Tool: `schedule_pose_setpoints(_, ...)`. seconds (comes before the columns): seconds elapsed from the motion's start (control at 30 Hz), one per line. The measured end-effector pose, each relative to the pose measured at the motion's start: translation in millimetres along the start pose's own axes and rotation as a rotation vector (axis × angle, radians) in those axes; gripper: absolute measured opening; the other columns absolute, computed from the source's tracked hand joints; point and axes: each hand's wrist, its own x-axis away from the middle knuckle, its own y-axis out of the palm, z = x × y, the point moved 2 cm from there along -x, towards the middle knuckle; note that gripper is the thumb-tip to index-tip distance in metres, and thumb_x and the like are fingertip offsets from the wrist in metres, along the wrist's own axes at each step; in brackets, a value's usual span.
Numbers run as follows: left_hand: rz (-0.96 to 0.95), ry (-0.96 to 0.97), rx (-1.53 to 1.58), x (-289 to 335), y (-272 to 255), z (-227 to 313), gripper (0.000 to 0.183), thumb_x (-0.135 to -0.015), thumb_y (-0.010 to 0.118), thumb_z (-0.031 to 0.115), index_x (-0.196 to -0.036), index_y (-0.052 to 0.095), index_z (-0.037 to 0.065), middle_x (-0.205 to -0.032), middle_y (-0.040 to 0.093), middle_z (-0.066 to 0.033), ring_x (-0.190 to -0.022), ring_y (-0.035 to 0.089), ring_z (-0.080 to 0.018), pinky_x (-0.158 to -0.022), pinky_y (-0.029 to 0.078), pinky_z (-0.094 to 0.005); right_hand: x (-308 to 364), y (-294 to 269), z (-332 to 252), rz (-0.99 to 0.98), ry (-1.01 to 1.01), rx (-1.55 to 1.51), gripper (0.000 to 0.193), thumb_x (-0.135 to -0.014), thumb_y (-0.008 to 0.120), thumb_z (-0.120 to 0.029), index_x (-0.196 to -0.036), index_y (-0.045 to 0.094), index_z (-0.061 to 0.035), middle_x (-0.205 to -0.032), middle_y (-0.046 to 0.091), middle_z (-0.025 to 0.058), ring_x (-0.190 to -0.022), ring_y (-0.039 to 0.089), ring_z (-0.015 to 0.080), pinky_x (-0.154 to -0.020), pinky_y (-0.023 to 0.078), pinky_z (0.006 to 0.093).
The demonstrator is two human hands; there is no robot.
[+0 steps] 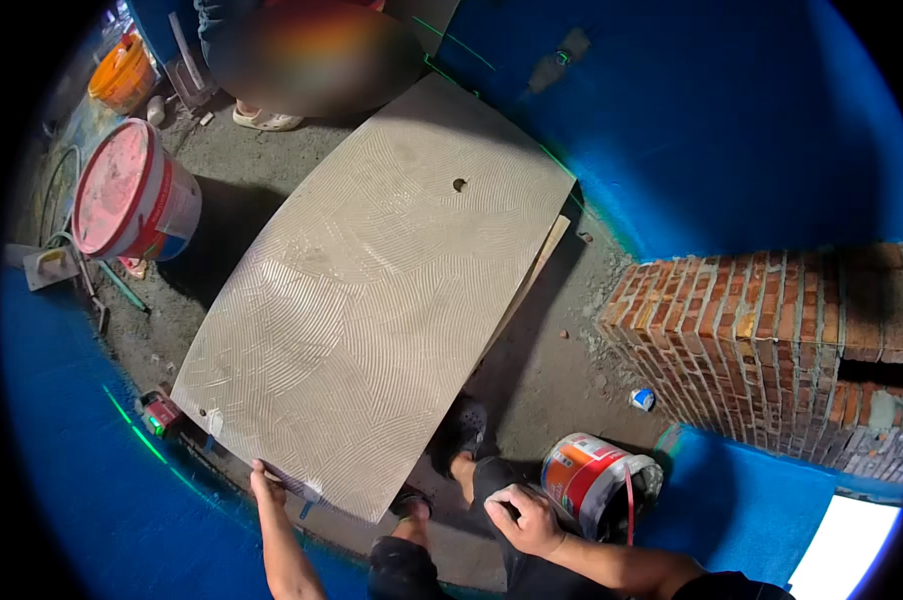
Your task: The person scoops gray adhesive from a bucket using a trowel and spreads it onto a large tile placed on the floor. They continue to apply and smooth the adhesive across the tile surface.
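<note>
A large tile (371, 290) spans the middle, its upper face coated with grey adhesive combed into curved ridges. A small hole (459, 186) shows toward its far end. My left hand (263, 484) grips the tile's near edge, close to the left corner. Closer to me on the right, my right hand (526, 520) is closed over my bent knee, with its fingers curled. Whatever may be inside that hand is hidden. Just beyond it stands a white and orange bucket (574, 470) with a red handle.
A laser level (161, 412) sits by the left blue wall (51, 400). Pink-lidded bucket (116, 190), trowel (51, 268) and orange bucket (121, 75) are farther left. At right rises a brick pier (741, 320), with a small can (642, 400) before it. Another person's shoe (266, 118) shows beyond the tile.
</note>
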Motion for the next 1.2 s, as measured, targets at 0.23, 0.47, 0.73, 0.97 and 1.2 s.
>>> schedule_pose_setpoints(0.23,-0.055,0.045,-0.004,-34.4,25.2,-24.6,0.079,-0.097,0.051,0.052,-0.153,0.023,0.004,-0.16,0.022,-0.0161,-0.142,0.028,-0.0436,-0.113,0.022,-0.0631,-10.6,18.6,39.5,0.033,-0.033,-0.048,0.008,-0.086,0.068,-0.007,-0.09,0.063,-0.0027,-0.083,0.068,0.0102,-0.075,0.067,0.0272,-0.069,0.053,0.0346)
schedule_pose_setpoints(0.47,-0.21,0.16,-0.048,-56.9,29.5,-31.4,0.075,-0.091,0.057,0.06,-0.14,0.041,0.006,-0.145,0.045,-0.0153,-0.126,0.046,-0.043,-0.101,0.04,-0.0615,-21.5,1.0,19.1,0.051,-0.124,0.142,0.004,-0.092,0.063,-0.009,-0.093,0.064,-0.0053,-0.088,0.064,0.0107,-0.084,0.065,0.0268,-0.077,0.051,0.036)
schedule_pose_setpoints(0.73,-0.174,0.259,-0.419,-8.0,92.6,-3.1,0.061,-0.092,0.06,0.037,-0.14,0.043,0.004,-0.11,0.064,-0.0184,-0.068,0.064,-0.033,-0.061,0.051,-0.0476,-13.8,-4.8,74.6,0.549,-0.326,-0.211,0.013,-0.084,0.065,-0.003,-0.097,0.064,-0.0014,-0.089,0.066,0.0134,-0.081,0.066,0.0285,-0.073,0.053,0.0354)
schedule_pose_setpoints(0.97,-0.231,0.696,-1.111,38.8,223.8,78.2,0.057,-0.09,0.059,0.022,-0.142,0.042,0.005,-0.097,0.063,-0.0153,-0.068,0.061,-0.0303,-0.061,0.051,-0.0437,38.3,-10.9,126.0,0.882,-0.223,-0.493,0.01,-0.09,0.059,0.004,-0.1,0.062,0.0026,-0.092,0.065,0.0136,-0.081,0.062,0.0222,-0.073,0.049,0.0313)
schedule_pose_setpoints(1.2,-0.552,1.267,-1.672,155.2,458.4,-13.6,0.067,-0.074,0.054,-0.003,-0.14,0.045,0.001,-0.113,0.065,-0.0228,-0.077,0.065,-0.0307,-0.073,0.052,-0.0454,112.5,5.4,130.3,1.066,-0.092,-0.343,0.014,-0.091,0.065,-0.006,-0.103,0.061,0.0003,-0.092,0.064,0.0133,-0.083,0.064,0.0241,-0.073,0.05,0.0324)
